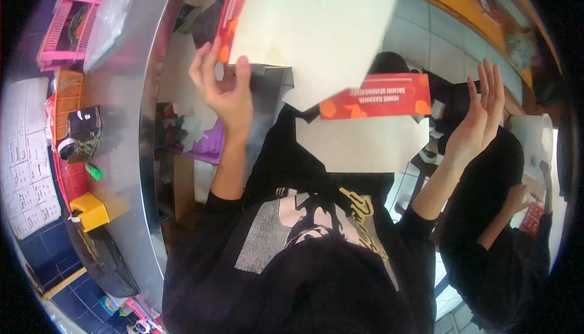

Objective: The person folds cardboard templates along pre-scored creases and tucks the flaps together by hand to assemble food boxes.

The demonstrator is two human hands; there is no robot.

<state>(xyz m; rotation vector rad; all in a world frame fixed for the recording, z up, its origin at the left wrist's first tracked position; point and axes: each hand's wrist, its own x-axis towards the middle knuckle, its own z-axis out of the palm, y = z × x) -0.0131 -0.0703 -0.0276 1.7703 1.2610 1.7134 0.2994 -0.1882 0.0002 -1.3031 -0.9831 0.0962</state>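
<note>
Steel worktop (131, 115) beside us | carton (316, 24) over our lap (280, 145), likely light, stiff, creasable; we'd hold edges | left hand (226, 97) at red flap (235, 7), grip unclear; right hand (473, 118) spread, empty

Seated-level view: a person in a black shirt (316, 285), left hand (228, 97) at the left edge of a white-and-red carton (313, 21), right hand (476, 115) outstretched, apart; steel desk (125, 182) left, another person (499, 194) right.
</note>
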